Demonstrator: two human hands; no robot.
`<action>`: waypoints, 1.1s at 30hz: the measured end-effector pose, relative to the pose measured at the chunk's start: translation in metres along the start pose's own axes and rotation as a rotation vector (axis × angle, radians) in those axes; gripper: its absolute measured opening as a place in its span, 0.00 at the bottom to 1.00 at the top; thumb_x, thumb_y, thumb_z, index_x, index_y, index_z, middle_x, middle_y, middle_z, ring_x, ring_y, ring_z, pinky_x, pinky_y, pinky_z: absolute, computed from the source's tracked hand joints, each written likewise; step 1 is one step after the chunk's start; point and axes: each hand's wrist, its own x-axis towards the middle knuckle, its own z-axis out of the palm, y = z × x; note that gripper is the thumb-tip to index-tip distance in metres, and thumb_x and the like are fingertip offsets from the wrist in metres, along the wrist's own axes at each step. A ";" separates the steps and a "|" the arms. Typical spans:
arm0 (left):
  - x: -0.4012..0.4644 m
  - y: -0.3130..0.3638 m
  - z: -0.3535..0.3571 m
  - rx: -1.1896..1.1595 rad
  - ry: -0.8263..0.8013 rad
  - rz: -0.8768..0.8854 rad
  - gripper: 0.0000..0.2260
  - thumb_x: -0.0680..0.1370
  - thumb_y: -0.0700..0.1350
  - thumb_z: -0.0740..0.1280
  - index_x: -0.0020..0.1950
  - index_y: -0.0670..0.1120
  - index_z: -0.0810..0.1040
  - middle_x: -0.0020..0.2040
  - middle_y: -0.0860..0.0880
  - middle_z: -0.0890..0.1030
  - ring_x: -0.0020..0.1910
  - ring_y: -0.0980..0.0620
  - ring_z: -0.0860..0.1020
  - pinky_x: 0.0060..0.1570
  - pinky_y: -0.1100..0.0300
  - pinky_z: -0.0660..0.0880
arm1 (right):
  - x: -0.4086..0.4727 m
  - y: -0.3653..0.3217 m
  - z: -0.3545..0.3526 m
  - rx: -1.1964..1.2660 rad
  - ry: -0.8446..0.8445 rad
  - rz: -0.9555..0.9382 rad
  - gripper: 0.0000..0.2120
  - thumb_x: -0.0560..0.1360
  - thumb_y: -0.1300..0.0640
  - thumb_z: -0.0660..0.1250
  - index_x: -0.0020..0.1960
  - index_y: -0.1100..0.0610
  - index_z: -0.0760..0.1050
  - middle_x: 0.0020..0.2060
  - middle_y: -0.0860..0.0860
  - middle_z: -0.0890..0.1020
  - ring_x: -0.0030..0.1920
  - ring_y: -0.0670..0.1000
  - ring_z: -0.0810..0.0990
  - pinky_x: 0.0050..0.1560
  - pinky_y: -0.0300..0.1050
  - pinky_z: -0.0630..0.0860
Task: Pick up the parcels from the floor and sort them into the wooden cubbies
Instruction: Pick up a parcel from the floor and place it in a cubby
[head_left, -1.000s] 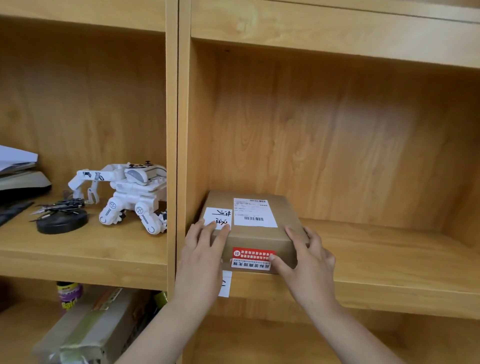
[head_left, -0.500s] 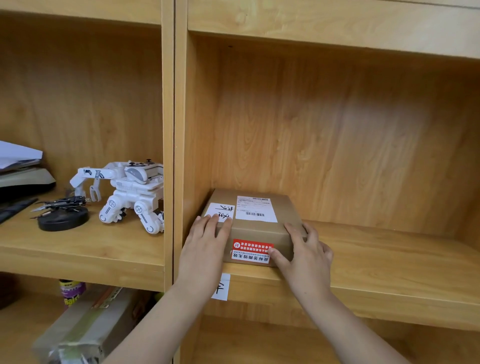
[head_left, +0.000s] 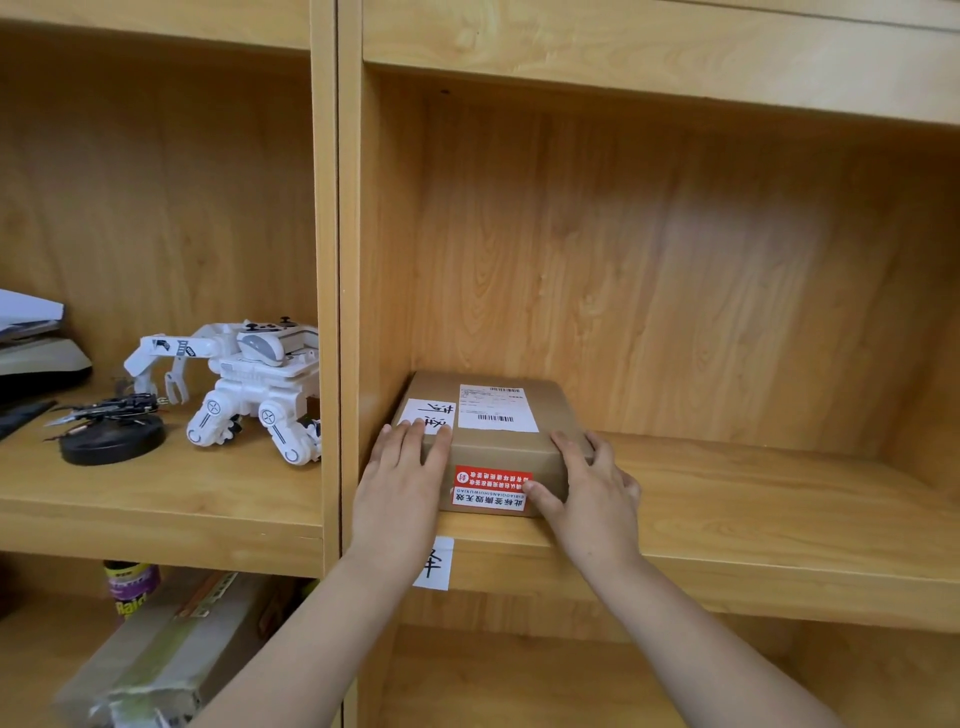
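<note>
A brown cardboard parcel (head_left: 498, 447) with a white shipping label, a handwritten white tag and a red sticker lies flat in the left front corner of the wide wooden cubby (head_left: 753, 499). My left hand (head_left: 402, 483) rests on its front left corner, fingers over the top edge. My right hand (head_left: 589, 491) holds its front right corner, thumb on the red sticker. A white paper tag (head_left: 434, 564) with a handwritten character hangs on the shelf's front edge under the parcel.
The left cubby holds a white toy robot (head_left: 244, 384), a black round base with small tools (head_left: 111, 434) and stacked papers (head_left: 31, 332). Below it sit a taped long box (head_left: 171, 654) and a purple spray can (head_left: 130, 584). A vertical divider (head_left: 337, 312) separates the cubbies.
Both hands have pushed the parcel deeper into the cubby, away from the shelf's front edge, and it now sits close to the left wall.
</note>
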 end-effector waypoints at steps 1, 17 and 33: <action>-0.001 0.000 -0.001 0.004 -0.005 0.010 0.36 0.63 0.39 0.77 0.69 0.44 0.69 0.64 0.39 0.76 0.66 0.40 0.72 0.67 0.50 0.60 | -0.001 0.000 -0.002 -0.006 -0.020 0.003 0.31 0.72 0.41 0.66 0.72 0.44 0.61 0.73 0.56 0.61 0.69 0.57 0.68 0.68 0.52 0.59; -0.050 0.008 -0.031 -0.111 0.054 0.146 0.27 0.64 0.43 0.73 0.63 0.46 0.74 0.60 0.45 0.78 0.63 0.44 0.73 0.68 0.45 0.62 | -0.059 -0.023 -0.011 -0.284 0.169 -0.409 0.35 0.59 0.52 0.76 0.65 0.52 0.71 0.62 0.55 0.77 0.58 0.55 0.70 0.57 0.54 0.74; -0.126 0.092 -0.086 0.045 0.014 0.039 0.23 0.59 0.45 0.75 0.53 0.46 0.79 0.56 0.45 0.81 0.59 0.44 0.77 0.62 0.44 0.72 | -0.116 0.033 -0.066 -0.129 0.072 -0.633 0.27 0.60 0.50 0.75 0.58 0.50 0.76 0.54 0.50 0.81 0.49 0.54 0.81 0.50 0.48 0.77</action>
